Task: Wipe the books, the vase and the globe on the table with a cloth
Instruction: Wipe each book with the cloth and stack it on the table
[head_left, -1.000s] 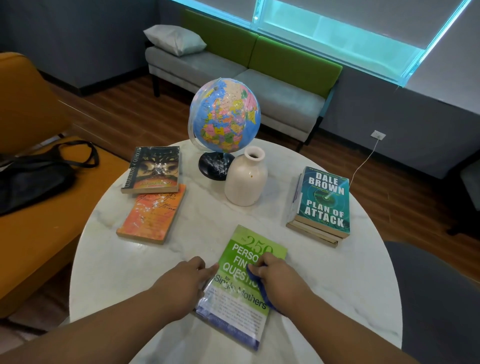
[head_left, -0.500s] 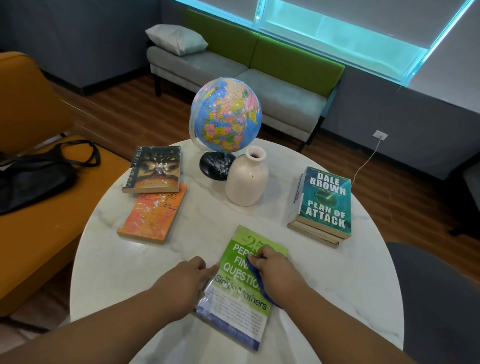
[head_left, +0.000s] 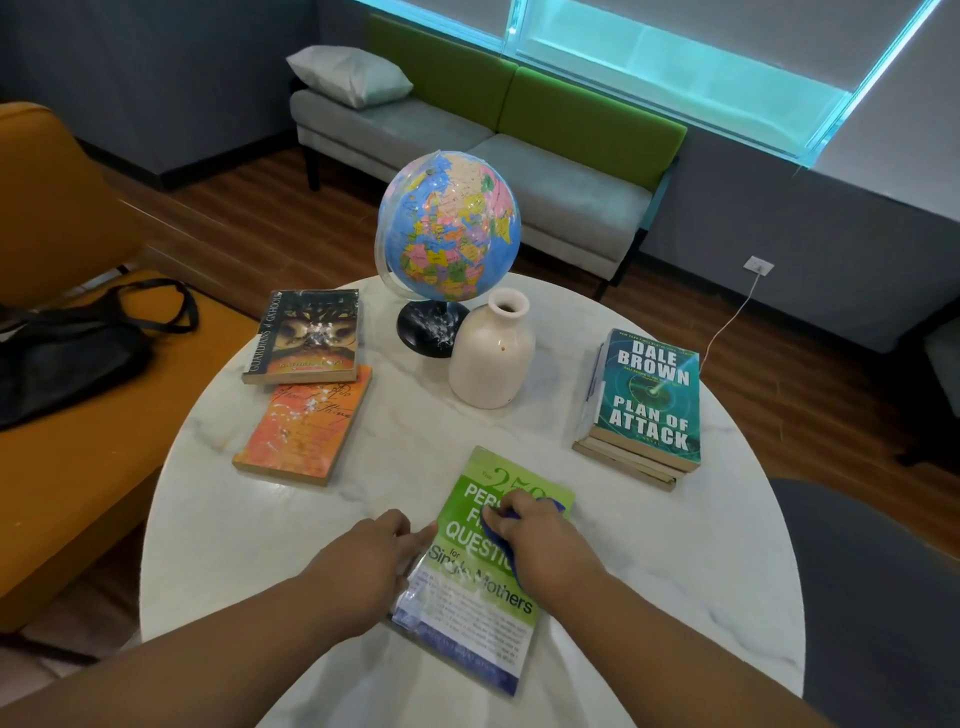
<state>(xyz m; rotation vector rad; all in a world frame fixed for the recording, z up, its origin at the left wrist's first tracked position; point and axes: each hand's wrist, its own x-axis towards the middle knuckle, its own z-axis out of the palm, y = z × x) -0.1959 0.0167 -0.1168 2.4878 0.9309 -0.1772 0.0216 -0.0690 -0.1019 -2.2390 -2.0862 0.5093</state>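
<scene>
Green book (head_left: 470, 603) low in centre frame, long axis from bottom edge up, tilted slightly right. Right hand (head_left: 540, 545) clamped on blue cloth (head_left: 505, 546) over upper cover; left hand (head_left: 363, 566) pressing left edge, fingers extended. Likely next: strokes down-frame along that axis.

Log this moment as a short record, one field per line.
right hand: holds blue cloth on green book
left hand: rests against that book's left edge
centre back: globe, cream vase before its base
right: book stack, Plan of Attack on top
left: dark book and orange book, white specks on both
surface: round white table
</scene>
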